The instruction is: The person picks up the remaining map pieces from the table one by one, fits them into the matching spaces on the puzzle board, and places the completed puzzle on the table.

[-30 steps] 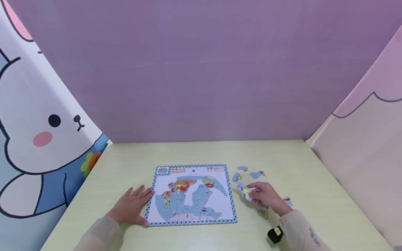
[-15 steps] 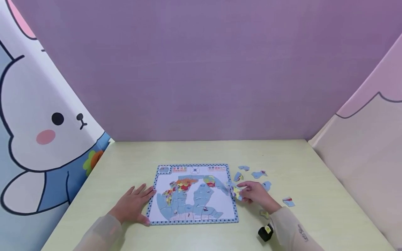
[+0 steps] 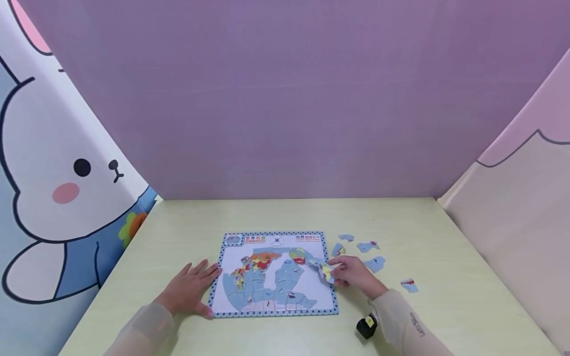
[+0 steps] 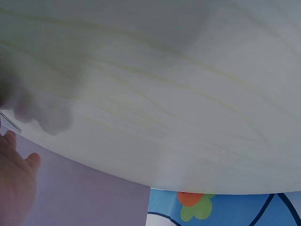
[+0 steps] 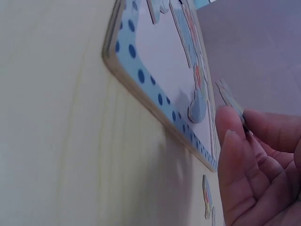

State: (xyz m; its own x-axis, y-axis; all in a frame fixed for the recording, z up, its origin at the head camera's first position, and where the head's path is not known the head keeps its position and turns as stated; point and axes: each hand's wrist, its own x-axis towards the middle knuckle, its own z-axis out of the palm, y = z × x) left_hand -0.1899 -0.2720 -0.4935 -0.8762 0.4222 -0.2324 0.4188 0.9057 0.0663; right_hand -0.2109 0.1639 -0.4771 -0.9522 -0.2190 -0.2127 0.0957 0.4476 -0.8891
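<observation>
A world-map jigsaw board with a blue dotted border lies flat on the table, part of its map filled with pieces. My left hand rests at the board's left edge, fingers spread and straight; only part of that hand shows in the left wrist view. Between thumb and fingers, my right hand pinches a blue and yellow puzzle piece over the board's right side. Seen from the right wrist, the piece is tilted, nearly edge-on, above the board.
Right of the board lie several loose pieces, among them a blue one, one with a red patch and one at the back. A black object with a yellow mark is by the right wrist. A purple wall stands behind the table.
My right hand has moved left, bringing the puzzle piece from beside the board to over its right part. The left hand keeps its place at the board's edge.
</observation>
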